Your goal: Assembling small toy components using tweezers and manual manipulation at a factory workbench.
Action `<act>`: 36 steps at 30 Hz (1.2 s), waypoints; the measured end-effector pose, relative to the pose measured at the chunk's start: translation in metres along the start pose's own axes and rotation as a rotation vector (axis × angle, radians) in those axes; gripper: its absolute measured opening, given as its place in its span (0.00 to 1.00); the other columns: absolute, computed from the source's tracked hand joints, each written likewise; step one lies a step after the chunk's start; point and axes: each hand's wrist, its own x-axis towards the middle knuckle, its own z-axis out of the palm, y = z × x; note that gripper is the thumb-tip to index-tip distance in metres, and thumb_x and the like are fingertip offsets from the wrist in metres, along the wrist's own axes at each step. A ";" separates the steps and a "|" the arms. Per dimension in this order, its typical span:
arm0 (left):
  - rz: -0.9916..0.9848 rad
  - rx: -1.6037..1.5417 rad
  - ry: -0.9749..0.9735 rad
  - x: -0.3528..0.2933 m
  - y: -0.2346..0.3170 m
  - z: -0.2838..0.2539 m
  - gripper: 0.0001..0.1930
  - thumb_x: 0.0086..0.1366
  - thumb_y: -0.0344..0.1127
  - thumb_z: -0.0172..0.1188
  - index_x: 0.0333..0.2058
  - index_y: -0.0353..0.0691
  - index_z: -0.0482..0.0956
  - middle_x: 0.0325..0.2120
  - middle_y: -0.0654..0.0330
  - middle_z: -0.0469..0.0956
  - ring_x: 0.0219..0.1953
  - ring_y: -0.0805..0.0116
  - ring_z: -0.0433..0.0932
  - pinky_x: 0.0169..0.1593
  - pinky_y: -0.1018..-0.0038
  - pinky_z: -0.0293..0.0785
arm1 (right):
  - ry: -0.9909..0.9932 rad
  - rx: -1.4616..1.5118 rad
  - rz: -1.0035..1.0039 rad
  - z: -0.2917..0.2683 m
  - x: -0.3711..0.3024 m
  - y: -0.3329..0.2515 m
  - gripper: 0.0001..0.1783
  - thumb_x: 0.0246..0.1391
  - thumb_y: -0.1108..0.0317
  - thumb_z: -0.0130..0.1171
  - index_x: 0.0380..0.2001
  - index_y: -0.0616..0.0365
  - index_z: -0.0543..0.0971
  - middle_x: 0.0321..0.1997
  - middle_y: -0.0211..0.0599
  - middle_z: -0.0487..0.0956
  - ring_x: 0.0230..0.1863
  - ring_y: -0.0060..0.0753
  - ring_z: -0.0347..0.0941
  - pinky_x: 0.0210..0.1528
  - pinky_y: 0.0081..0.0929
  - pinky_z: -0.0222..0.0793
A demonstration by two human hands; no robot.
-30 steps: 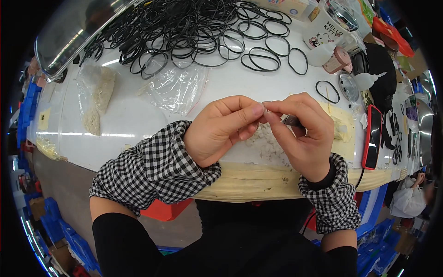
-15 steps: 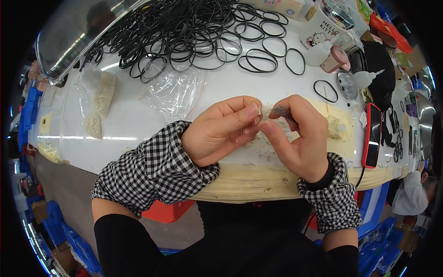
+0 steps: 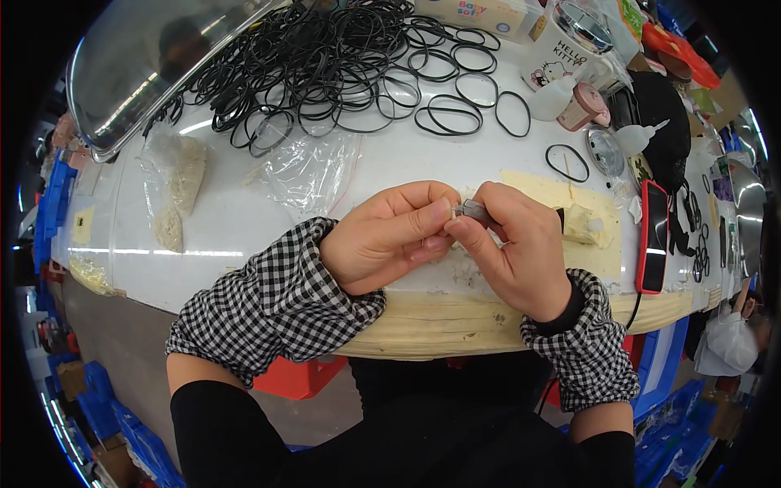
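Observation:
Near the table's front edge, my left hand (image 3: 389, 237) pinches a tiny whitish piece (image 3: 454, 211) between thumb and fingertips, its other fingers curled beneath. Facing it, my right hand (image 3: 525, 252) grips a small grey metal piece (image 3: 476, 211) between thumb and forefinger; its kind is hard to make out. The grey piece's tip meets the whitish piece, or comes very close to it. Pale crumbs lie on the yellowish worn patch of the table under my hands. Most of both small pieces is covered by fingers.
Black rubber rings (image 3: 325, 65) lie heaped at the back. A clear bag (image 3: 309, 167) and a bag of small pale pieces (image 3: 175, 191) are at left. On the right are a yellowish block (image 3: 587, 226), a red-edged phone (image 3: 653, 236) with a cable, and a white bottle (image 3: 639, 136).
My right hand has moved left, bringing the grey piece up against the whitish piece. Its thumb and forefinger have drawn closer together. My left hand keeps its pinch.

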 end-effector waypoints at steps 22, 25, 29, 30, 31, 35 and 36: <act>0.005 0.004 -0.045 0.000 -0.003 -0.003 0.09 0.70 0.39 0.48 0.39 0.39 0.70 0.29 0.70 0.65 0.29 0.82 0.61 0.34 0.85 0.61 | -0.049 0.073 0.019 -0.002 -0.001 -0.003 0.18 0.51 0.57 0.62 0.19 0.58 0.71 0.16 0.35 0.69 0.16 0.34 0.67 0.18 0.27 0.60; 0.003 0.006 -0.043 0.001 -0.003 -0.003 0.09 0.70 0.39 0.48 0.39 0.39 0.70 0.29 0.70 0.65 0.29 0.82 0.61 0.34 0.85 0.61 | -0.034 0.092 0.023 -0.002 -0.001 -0.003 0.18 0.51 0.57 0.62 0.19 0.58 0.71 0.15 0.35 0.69 0.16 0.34 0.66 0.18 0.28 0.60; 0.006 0.007 -0.036 0.000 -0.003 -0.002 0.10 0.70 0.39 0.48 0.39 0.39 0.70 0.29 0.70 0.65 0.29 0.82 0.61 0.34 0.85 0.61 | -0.061 0.102 0.022 -0.002 -0.001 -0.003 0.18 0.52 0.58 0.62 0.18 0.58 0.71 0.15 0.35 0.68 0.15 0.34 0.66 0.18 0.28 0.59; 0.007 0.007 -0.033 0.000 -0.003 -0.003 0.10 0.70 0.39 0.48 0.39 0.39 0.70 0.28 0.70 0.65 0.29 0.82 0.61 0.34 0.85 0.61 | -0.066 0.107 0.014 -0.002 -0.001 -0.003 0.18 0.52 0.58 0.62 0.18 0.58 0.71 0.15 0.35 0.68 0.15 0.34 0.65 0.18 0.28 0.59; 0.009 0.008 -0.031 0.000 -0.004 -0.003 0.10 0.70 0.39 0.48 0.39 0.39 0.70 0.28 0.70 0.65 0.29 0.82 0.61 0.34 0.85 0.61 | -0.072 0.112 0.007 -0.002 -0.001 -0.002 0.18 0.52 0.58 0.61 0.18 0.59 0.71 0.14 0.35 0.68 0.15 0.34 0.65 0.18 0.28 0.59; 0.004 0.014 -0.032 -0.001 -0.003 -0.003 0.10 0.70 0.39 0.47 0.39 0.39 0.70 0.28 0.70 0.65 0.29 0.82 0.61 0.34 0.85 0.61 | -0.069 0.119 0.006 -0.003 0.000 -0.003 0.18 0.52 0.59 0.62 0.18 0.59 0.71 0.15 0.34 0.69 0.15 0.34 0.66 0.18 0.27 0.59; 0.001 0.010 -0.027 0.000 -0.003 -0.001 0.10 0.70 0.39 0.47 0.39 0.39 0.70 0.28 0.70 0.65 0.29 0.82 0.61 0.34 0.85 0.61 | -0.056 0.121 0.009 -0.003 0.000 -0.004 0.17 0.52 0.59 0.62 0.18 0.59 0.71 0.15 0.34 0.69 0.15 0.33 0.66 0.18 0.27 0.59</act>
